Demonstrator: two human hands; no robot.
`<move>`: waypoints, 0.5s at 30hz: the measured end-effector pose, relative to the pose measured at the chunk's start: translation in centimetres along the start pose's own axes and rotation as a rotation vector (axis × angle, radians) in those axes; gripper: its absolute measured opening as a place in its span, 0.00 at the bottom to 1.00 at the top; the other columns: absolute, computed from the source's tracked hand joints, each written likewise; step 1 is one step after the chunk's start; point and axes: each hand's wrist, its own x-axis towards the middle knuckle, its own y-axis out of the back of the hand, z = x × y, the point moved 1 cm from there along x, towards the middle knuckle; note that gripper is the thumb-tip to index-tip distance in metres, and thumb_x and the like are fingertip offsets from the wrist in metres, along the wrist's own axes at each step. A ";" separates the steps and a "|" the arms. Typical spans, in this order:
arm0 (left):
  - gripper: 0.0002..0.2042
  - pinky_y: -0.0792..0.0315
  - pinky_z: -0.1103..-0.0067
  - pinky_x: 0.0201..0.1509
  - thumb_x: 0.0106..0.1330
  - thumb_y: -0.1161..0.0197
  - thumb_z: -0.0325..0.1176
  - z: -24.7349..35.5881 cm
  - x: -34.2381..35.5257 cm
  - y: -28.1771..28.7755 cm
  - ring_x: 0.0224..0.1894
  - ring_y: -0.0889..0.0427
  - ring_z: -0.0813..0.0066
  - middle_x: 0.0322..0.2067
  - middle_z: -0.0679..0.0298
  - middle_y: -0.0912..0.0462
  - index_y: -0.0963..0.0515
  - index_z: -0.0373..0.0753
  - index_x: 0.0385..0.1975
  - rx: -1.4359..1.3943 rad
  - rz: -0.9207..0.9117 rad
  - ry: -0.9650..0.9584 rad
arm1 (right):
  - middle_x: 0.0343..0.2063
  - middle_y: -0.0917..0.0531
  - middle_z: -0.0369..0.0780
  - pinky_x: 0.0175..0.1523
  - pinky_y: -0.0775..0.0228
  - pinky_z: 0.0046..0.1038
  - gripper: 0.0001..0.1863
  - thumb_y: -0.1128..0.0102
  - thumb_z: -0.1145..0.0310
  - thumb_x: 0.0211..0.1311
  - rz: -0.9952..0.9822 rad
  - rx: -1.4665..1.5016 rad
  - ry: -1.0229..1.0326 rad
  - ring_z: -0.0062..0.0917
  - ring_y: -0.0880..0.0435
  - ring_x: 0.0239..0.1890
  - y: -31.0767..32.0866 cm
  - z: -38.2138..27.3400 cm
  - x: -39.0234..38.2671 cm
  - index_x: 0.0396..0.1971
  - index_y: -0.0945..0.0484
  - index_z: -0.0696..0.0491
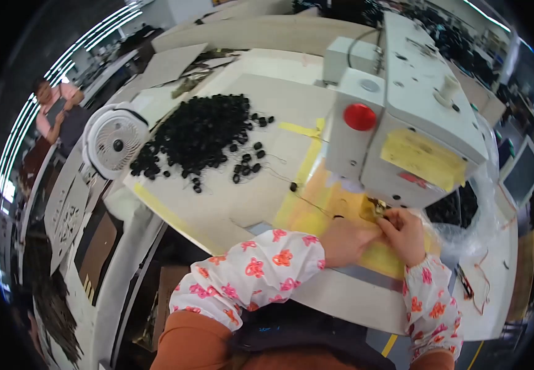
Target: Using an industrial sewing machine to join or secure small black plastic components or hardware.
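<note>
Both hands work close together at the needle area of a white sewing machine (424, 98). My left hand (344, 242) rests on the yellow-covered bed, fingers pressed together toward the metal presser foot (377, 208). Beside the foot, my right hand (404, 235) is closed in a pinch. Whatever either hand holds is too small or hidden to make out. A small black piece (339, 216) shows just above my left hand. Thread runs from there to another black piece (293, 187) on the yellow tape. A large heap of small black pieces (202, 132) covers the table to the left.
A white fan (116, 140) stands at the table's left edge. Right of the machine are a clear plastic bag (480, 219) with dark contents, a small red-and-black tool (465, 282) and a screen (523, 172). Another person (57, 111) is at the far left.
</note>
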 end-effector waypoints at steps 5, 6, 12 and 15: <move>0.05 0.33 0.67 0.26 0.55 0.48 0.34 -1.2 0.9 0.0 0.24 0.24 0.59 0.22 0.62 0.23 0.25 0.44 0.28 0.036 -0.059 -0.068 | 0.16 0.24 0.35 0.17 0.40 0.13 0.04 0.46 0.76 0.55 -0.163 0.260 -0.235 0.13 0.29 0.13 1.4 -0.7 0.4 0.27 0.28 0.60; 0.06 0.33 0.68 0.25 0.56 0.47 0.35 -1.3 1.3 0.3 0.24 0.25 0.60 0.21 0.63 0.23 0.25 0.44 0.30 0.074 -0.107 -0.042 | 0.17 0.24 0.35 0.18 0.40 0.13 0.03 0.47 0.76 0.55 -0.155 0.292 -0.233 0.12 0.29 0.14 1.5 -0.6 0.3 0.27 0.28 0.60; 0.09 0.32 0.71 0.33 0.61 0.51 0.36 -2.2 1.8 0.1 0.31 0.24 0.60 0.26 0.61 0.23 0.25 0.41 0.31 -0.220 0.239 0.006 | 0.19 0.25 0.35 0.22 0.38 0.15 0.03 0.47 0.78 0.53 -0.099 0.089 0.046 0.13 0.29 0.17 -1.2 -1.7 -2.1 0.27 0.29 0.61; 0.10 0.32 0.70 0.31 0.61 0.52 0.38 -2.3 1.7 0.1 0.29 0.24 0.61 0.23 0.61 0.23 0.24 0.42 0.29 -0.301 0.127 -0.023 | 0.18 0.25 0.36 0.23 0.36 0.17 0.03 0.47 0.79 0.52 -0.254 0.076 0.056 0.14 0.29 0.17 -1.5 -4.5 -4.4 0.28 0.29 0.62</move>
